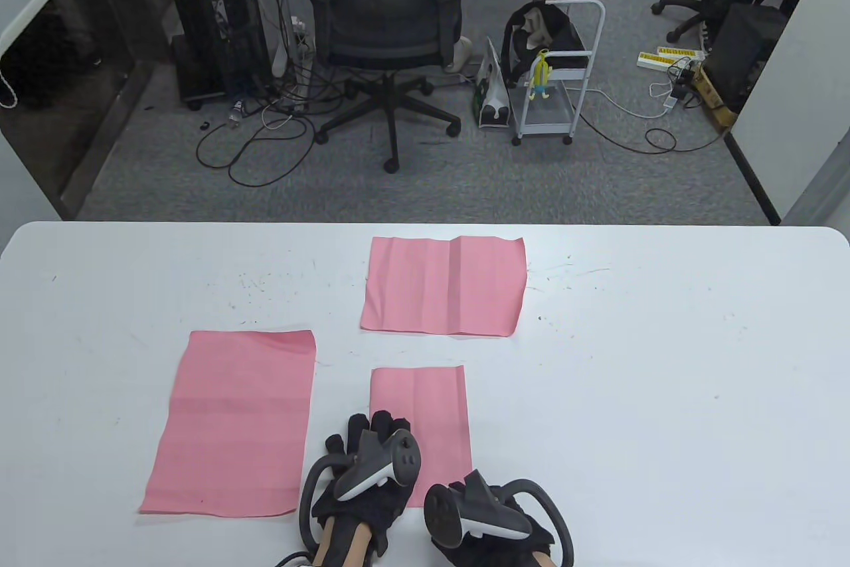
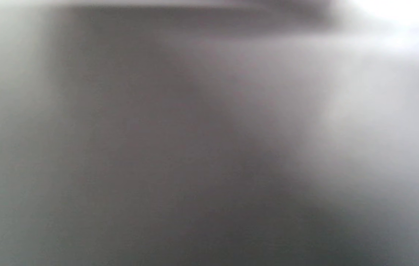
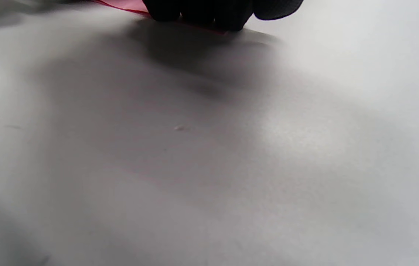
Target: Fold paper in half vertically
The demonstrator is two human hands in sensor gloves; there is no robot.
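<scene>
A narrow pink paper (image 1: 425, 401), folded in half, lies on the white table (image 1: 664, 394) near the front middle. My left hand (image 1: 368, 437) lies flat on its lower left part with the fingers spread. My right hand (image 1: 488, 527) is at the paper's near right corner, mostly hidden under its tracker. In the right wrist view my fingertips (image 3: 202, 13) rest on the paper's near edge (image 3: 124, 4), pressing it to the table. The left wrist view is a grey blur.
A larger unfolded pink sheet (image 1: 232, 421) lies to the left of my hands. Another creased pink sheet (image 1: 445, 285) lies further back in the middle. An office chair (image 1: 385, 16) and a cart (image 1: 558, 76) stand beyond the table's far edge.
</scene>
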